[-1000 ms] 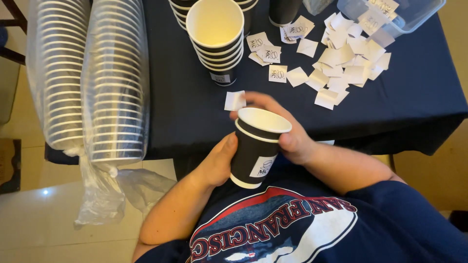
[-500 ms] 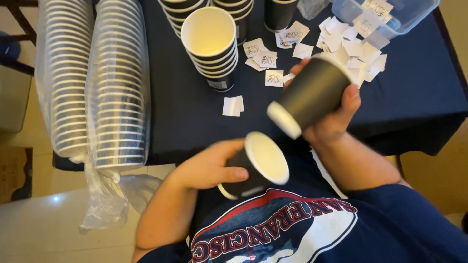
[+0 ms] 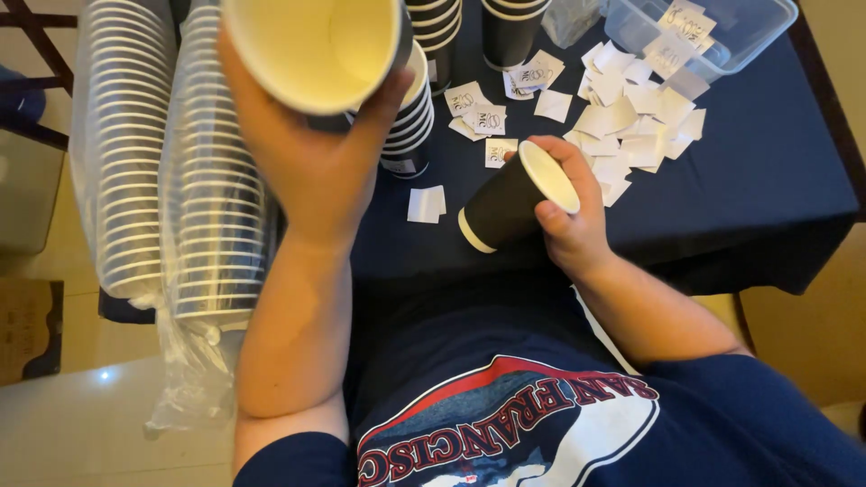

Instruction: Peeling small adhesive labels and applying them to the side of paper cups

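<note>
The left hand (image 3: 311, 167) is lifted up close to the camera, its fingers clamped round the wall of a dark paper cup (image 3: 316, 45) whose pale inside faces the viewer. That raised cup hangs above the short stack of dark cups (image 3: 410, 126) standing on the counter (image 3: 767, 171), which is draped in a navy cloth. To the right of that stack, the right hand (image 3: 568, 216) holds a second dark cup (image 3: 510, 200) tipped on its side, mouth pointing up and away, base toward the person's chest; its fingers are closed about the rim end, thumb on the near side. Between this tilted cup and the stack lies a single white paper slip (image 3: 425, 204). Beyond the stack to the right, a scatter of white slips (image 3: 622, 117) spreads over the cloth, some bearing print too small to make out, and it reaches a clear plastic tub (image 3: 722, 41). Left of the stack, two long sleeves of nested cups (image 3: 171, 162) lie in what looks like thin plastic wrap.
</note>
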